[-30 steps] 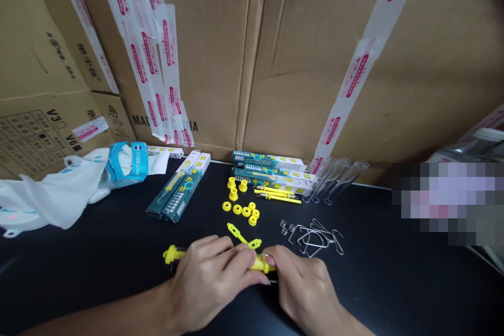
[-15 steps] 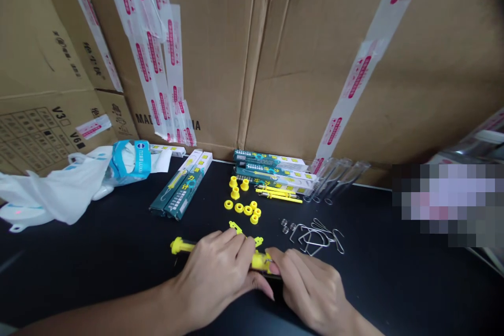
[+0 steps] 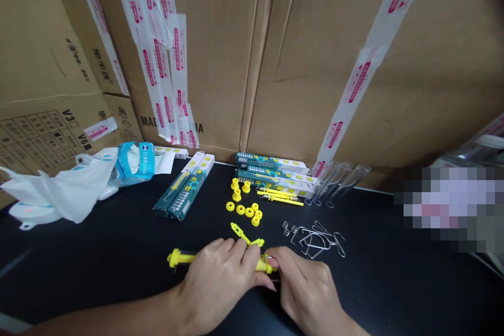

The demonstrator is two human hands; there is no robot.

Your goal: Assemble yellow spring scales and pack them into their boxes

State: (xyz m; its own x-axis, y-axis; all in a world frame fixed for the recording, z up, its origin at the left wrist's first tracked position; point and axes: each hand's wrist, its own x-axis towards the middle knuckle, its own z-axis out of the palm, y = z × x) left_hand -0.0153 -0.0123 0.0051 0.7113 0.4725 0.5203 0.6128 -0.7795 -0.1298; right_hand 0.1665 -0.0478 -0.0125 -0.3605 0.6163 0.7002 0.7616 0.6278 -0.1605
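A yellow spring scale with a clear tube point(image 3: 184, 258) lies crosswise near the table's front edge. My left hand point(image 3: 222, 275) is wrapped round its middle, hiding that stretch. At the scale's right end my right hand point(image 3: 305, 283) is closed in a pinch around a small metal wire hook point(image 3: 269, 257); the fingertips partly cover it. Just beyond my left fingers lie flat yellow plastic pieces point(image 3: 239, 231). Several bent metal hooks point(image 3: 318, 240) sit on the table past my right hand, beside small clear rings point(image 3: 285, 229).
Yellow caps and rings point(image 3: 240, 210), yellow rods with springs point(image 3: 280, 197) and clear tubes point(image 3: 342, 184) lie at the back. Green boxes point(image 3: 184, 186) stand left of them, more boxes point(image 3: 275, 173) behind. Tissue packaging point(image 3: 136, 163) is at left. Cardboard point(image 3: 212, 63) walls the back.
The right end of the spring scale has shifted slightly, and the wire hook sits higher against my right fingertips. Both hands keep their grip. The view has moved a little.
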